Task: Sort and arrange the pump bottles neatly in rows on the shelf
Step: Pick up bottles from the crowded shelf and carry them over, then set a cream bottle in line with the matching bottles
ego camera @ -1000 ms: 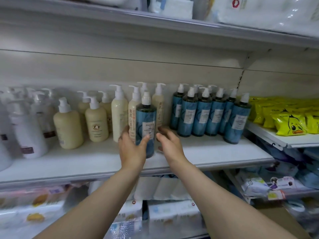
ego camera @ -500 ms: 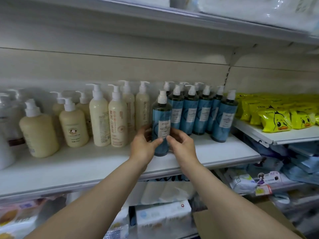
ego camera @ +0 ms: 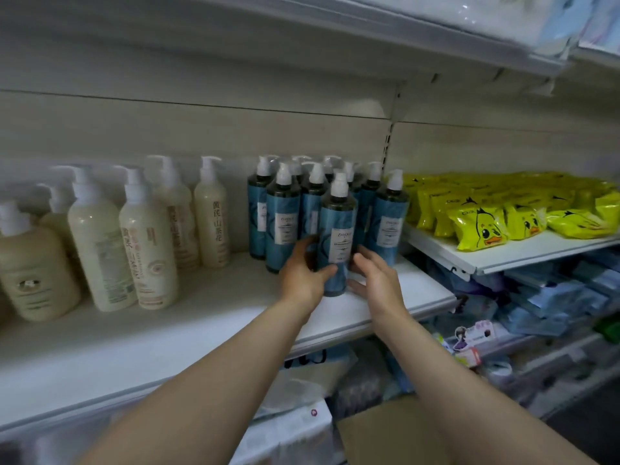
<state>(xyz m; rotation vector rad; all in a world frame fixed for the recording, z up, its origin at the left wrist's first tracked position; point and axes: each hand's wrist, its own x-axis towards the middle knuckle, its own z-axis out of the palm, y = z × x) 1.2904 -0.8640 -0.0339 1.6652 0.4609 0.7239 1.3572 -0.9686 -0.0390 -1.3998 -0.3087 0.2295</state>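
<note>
A blue pump bottle (ego camera: 337, 236) with a white pump stands upright on the white shelf (ego camera: 208, 317), near its front edge and just in front of a cluster of matching blue bottles (ego camera: 283, 216). The left hand (ego camera: 303, 276) grips its lower part, fingers wrapped around the left side and thumb across the front. The right hand (ego camera: 377, 283) is open, fingers spread, with its fingertips at the bottle's right side; whether they touch it cannot be told. To the left of the blue group stand cream pump bottles (ego camera: 147, 239), tall ones in rows and a rounder one at the far left. On a neighbouring shelf to the right lie yellow packets (ego camera: 479, 226) printed with a duck.
</note>
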